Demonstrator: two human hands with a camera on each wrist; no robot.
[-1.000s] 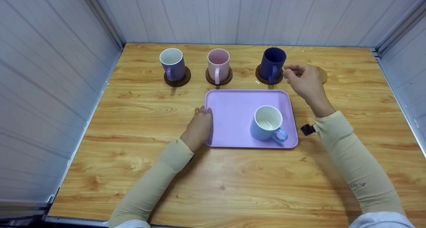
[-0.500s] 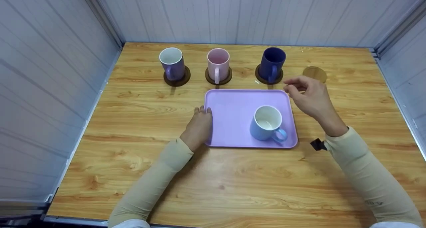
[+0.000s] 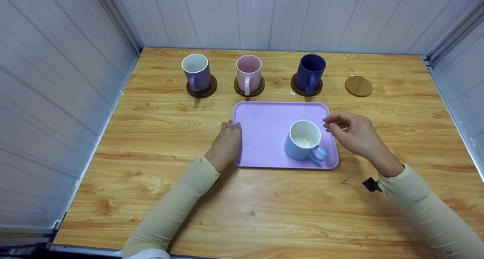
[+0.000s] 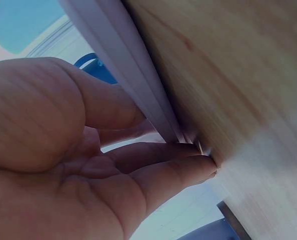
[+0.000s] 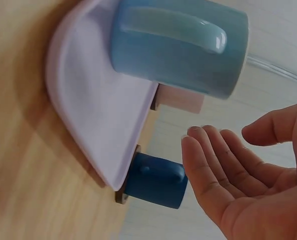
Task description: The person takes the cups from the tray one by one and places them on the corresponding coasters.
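Observation:
A light purple tray (image 3: 261, 138) lies on the wooden table, bearing a light blue mug (image 3: 298, 147) on its right side. My left hand (image 3: 225, 145) holds the tray's left edge; in the left wrist view the thumb (image 4: 113, 102) lies at the rim, with the fingers (image 4: 173, 175) reaching down beside it to the table. My right hand (image 3: 355, 134) hovers by the tray's right edge, near the blue mug, with fingers loosely bent and nothing between them. The right wrist view shows the mug's handle (image 5: 173, 25) turned toward that hand.
Along the back, a purple mug (image 3: 198, 75), a pink mug (image 3: 249, 75) and a dark blue mug (image 3: 310, 75) each stand on a dark round coaster. A bare wooden coaster (image 3: 358, 86) lies at the back right. White walls enclose the table's back and sides.
My right hand has drawn back from beside the dark blue mug toward me, down to the tray's right edge, uncovering the bare coaster. The left hand, tray and mugs stay in place.

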